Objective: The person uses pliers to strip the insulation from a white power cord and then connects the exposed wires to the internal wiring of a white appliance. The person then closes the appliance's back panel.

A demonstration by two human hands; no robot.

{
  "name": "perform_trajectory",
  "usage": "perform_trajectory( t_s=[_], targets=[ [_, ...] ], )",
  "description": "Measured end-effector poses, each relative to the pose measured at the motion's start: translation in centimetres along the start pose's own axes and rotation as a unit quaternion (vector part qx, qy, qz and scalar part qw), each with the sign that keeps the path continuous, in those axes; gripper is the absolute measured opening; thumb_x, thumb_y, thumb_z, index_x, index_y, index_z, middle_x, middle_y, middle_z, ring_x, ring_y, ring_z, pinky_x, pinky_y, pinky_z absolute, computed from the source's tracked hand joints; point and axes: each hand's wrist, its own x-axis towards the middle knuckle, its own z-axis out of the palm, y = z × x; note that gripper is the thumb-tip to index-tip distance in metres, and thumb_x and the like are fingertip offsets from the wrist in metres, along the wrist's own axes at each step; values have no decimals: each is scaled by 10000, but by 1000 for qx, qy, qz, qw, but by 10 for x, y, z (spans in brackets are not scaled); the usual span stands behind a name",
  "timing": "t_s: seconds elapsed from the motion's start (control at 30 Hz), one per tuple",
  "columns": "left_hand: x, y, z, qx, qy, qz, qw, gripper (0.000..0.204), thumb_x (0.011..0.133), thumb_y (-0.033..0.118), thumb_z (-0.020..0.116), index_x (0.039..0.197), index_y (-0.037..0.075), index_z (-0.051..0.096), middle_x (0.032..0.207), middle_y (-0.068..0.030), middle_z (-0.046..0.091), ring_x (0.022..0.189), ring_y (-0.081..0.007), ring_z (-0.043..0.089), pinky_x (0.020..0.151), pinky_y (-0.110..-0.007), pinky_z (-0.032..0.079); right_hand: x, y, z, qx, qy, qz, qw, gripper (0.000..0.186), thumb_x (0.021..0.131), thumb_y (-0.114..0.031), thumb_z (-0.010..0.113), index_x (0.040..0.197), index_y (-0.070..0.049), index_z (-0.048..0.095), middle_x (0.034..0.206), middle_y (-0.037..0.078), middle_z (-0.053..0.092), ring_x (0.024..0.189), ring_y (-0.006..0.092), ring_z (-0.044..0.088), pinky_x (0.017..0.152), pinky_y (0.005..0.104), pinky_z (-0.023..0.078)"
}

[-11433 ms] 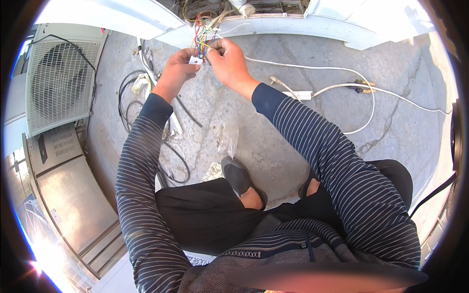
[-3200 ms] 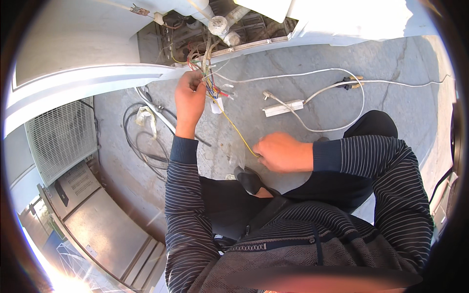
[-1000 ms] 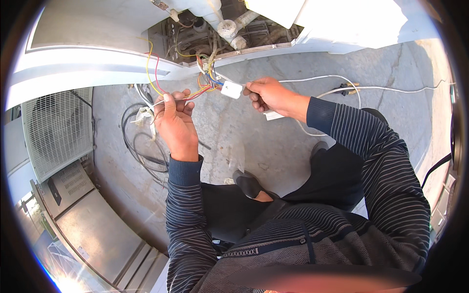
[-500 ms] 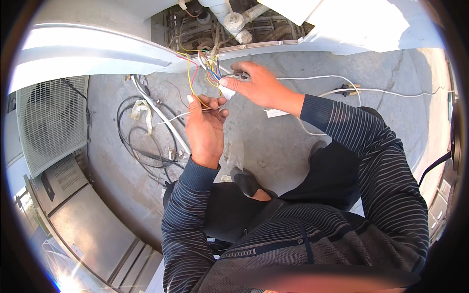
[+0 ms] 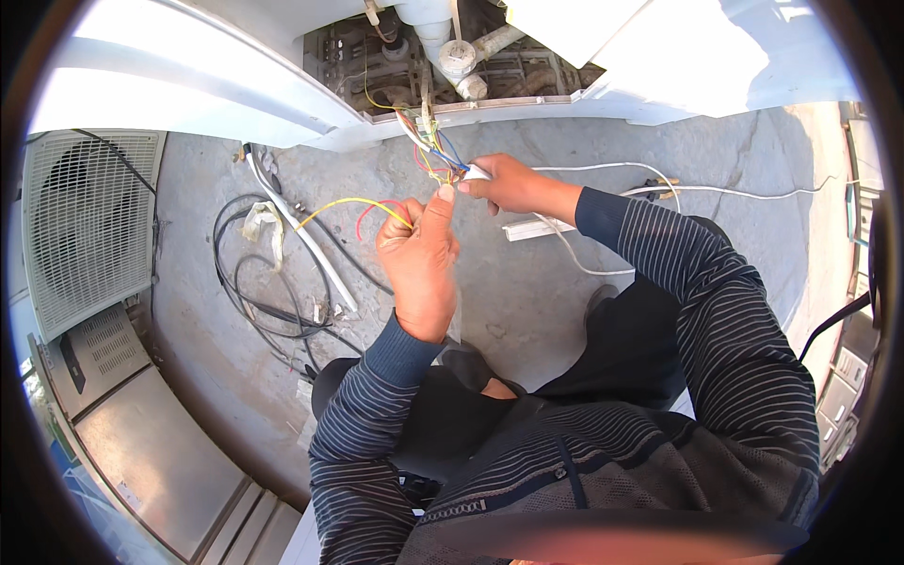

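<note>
The bundle of coloured wires (image 5: 428, 155) hangs out of the open underside of a white appliance casing (image 5: 235, 80) at the top of the view, just above both hands and over the grey concrete floor (image 5: 527, 301). Yellow, red, blue and green strands show in it. A yellow wire (image 5: 353, 202) and a red wire (image 5: 365, 215) loop out of the bundle to the left and come back into the left hand (image 5: 419, 254), which is closed around them with the thumb raised toward the bundle; the fingers are curled, pinching the strands. The right hand (image 5: 508, 184) sits just beside it on the right, its fingertips pressed together on a small white connector (image 5: 474, 172) at the lower end of the bundle, where a blue strand meets it. The two hands nearly touch at the thumb. Both forearms wear dark sleeves with thin pale stripes. Inside the opened casing, white pipes (image 5: 443, 38) and dark metal parts are visible. On the floor behind the right hand lies a short white bar (image 5: 537, 228), with a thin white cable (image 5: 659, 188) curving past it toward the right edge. To the left of the hands a coil of black cable (image 5: 259, 301) lies on the concrete, crossed by a white tube (image 5: 297, 235). Further left stands an outdoor fan unit with a white grille (image 5: 89, 217), and below it a flat grey metal cabinet (image 5: 141, 452).
</note>
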Motion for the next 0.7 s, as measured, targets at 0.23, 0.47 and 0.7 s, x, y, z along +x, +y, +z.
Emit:
perform_trajectory(
  t_s=[0.23,0.47,0.7],
  targets=[
    [-42,-41,0,387,-217,129,887,519,959,202,747,603,66,395,537,-50,426,510,-157,481,485,-359,386,7,11,6,-92,25,-26,995,433,983,-414,707,1092,4,675,791,128,669,599,202,661,612,390,538],
    [-44,-89,-20,662,-362,230,615,423,912,408,726,686,53,695,663,-185,660,669,-393,663,611,-497,548,-1,-11,1,-263,28,-74,962,463,923,-390,742,1135,10,645,987,242,706,873,378,697,789,475,548],
    [-41,-147,-43,731,-406,184,517,417,936,423,683,743,55,719,765,-186,708,782,-408,705,679,-522,561,-128,-103,-32,-260,196,-245,913,472,938,-304,735,1235,41,610,1106,232,678,1013,405,671,844,499,537]
  ],
)
